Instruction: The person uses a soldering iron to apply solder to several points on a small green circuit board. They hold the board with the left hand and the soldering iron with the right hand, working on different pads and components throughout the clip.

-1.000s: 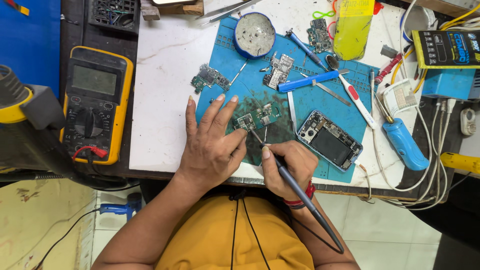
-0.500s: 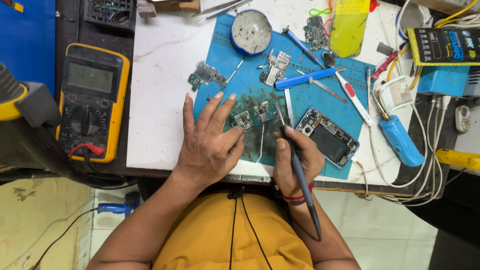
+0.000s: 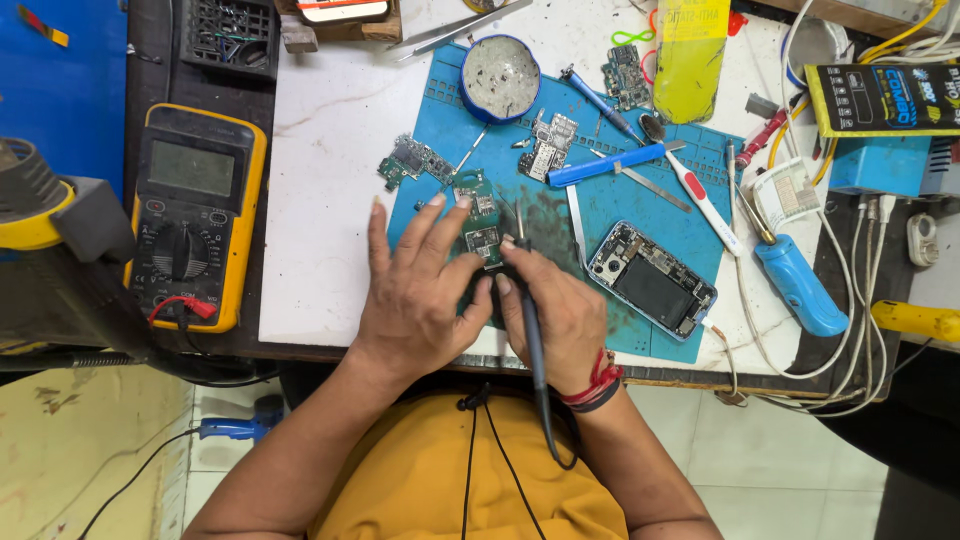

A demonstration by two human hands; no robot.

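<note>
My left hand point(image 3: 415, 295) lies flat on the blue work mat point(image 3: 600, 205), its fingertips pressing on a small green circuit board point(image 3: 480, 215). My right hand point(image 3: 555, 315) grips a dark soldering iron point(image 3: 530, 330) like a pen, with the tip resting on that same board. The iron's cord runs back past my wrist. An opened phone point(image 3: 652, 280) lies on the mat just right of my right hand.
A yellow multimeter point(image 3: 190, 215) sits at the left. A round tin point(image 3: 500, 78), several loose boards, tweezers, a blue-handled tool point(image 3: 605, 165) and a screwdriver lie on the mat. A blue tool point(image 3: 800, 285) and cables crowd the right edge.
Both hands have drawn closer together over the small board. The soldering iron has swung more upright and its tip now meets the board.
</note>
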